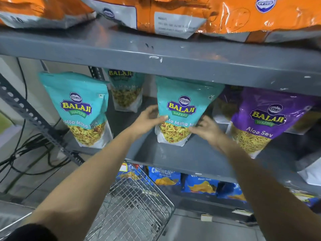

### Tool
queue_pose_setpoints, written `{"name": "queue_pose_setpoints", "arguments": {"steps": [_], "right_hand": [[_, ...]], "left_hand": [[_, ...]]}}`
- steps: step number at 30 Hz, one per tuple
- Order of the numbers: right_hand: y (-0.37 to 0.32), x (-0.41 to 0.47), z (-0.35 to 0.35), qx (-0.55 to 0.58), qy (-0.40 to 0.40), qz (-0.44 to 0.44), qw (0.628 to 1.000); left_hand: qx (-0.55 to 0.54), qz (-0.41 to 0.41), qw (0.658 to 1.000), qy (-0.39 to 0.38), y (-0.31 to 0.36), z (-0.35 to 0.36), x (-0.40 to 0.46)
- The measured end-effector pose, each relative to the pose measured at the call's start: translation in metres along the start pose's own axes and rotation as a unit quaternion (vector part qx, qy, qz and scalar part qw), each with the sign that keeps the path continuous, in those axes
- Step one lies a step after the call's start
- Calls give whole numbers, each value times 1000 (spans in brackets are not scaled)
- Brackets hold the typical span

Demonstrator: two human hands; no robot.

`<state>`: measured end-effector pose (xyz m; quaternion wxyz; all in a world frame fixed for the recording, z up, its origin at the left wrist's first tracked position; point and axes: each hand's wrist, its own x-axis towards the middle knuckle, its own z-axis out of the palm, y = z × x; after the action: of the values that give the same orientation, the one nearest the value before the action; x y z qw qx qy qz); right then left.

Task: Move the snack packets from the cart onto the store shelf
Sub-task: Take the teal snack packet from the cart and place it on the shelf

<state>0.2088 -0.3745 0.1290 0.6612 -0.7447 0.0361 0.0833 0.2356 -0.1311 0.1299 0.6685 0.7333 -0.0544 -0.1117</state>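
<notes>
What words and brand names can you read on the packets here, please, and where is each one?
"BALAJI WAFERS", partly covered "Mitha": middle teal packet, between left hand and right hand.
"BALAJI WAFERS", "Mitha Mix": left teal packet.
"BALAJI WAFERS", "Aloo Sev": purple packet.
"Masala Masti": blue packets.
Orange bags' labels: blurred.

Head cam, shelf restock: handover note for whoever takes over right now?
Left hand: on the left edge of the middle teal packet, thumb across its front.
Right hand: at that packet's lower right edge, grip unclear.
Packet stands upright on the middle shelf.
Done: two more teal packets shelved to its left, one purple packet to its right.
Left: let go; the visible part of the cart looks empty.
</notes>
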Motion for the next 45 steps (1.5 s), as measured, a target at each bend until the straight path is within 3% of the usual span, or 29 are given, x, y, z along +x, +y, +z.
{"name": "queue_pose_setpoints", "arguments": {"steps": [3,8,17,32,35,39,45], "right_hand": [[37,0,16,-55,-30,39,997],[54,-11,34,-65,7,13,998],[58,-46,57,-82,12,-30,996],[55,-52,57,-98,-20,-29,995],[58,-52,49,-91,-24,-40,995],[65,-69,22,-60,33,-52,996],[92,-109,-44,-57,159,-63,984]], "left_hand": [[18,-46,998,-31,-40,7,-10],[1,-25,999,35,-60,4,-33],[-7,-21,998,53,-66,-8,-76],[4,-35,999,28,-64,-7,-91],[-26,-46,995,86,-65,-2,-100],[40,33,965,258,-64,18,-120],[122,116,971,170,-56,92,-126]]}}
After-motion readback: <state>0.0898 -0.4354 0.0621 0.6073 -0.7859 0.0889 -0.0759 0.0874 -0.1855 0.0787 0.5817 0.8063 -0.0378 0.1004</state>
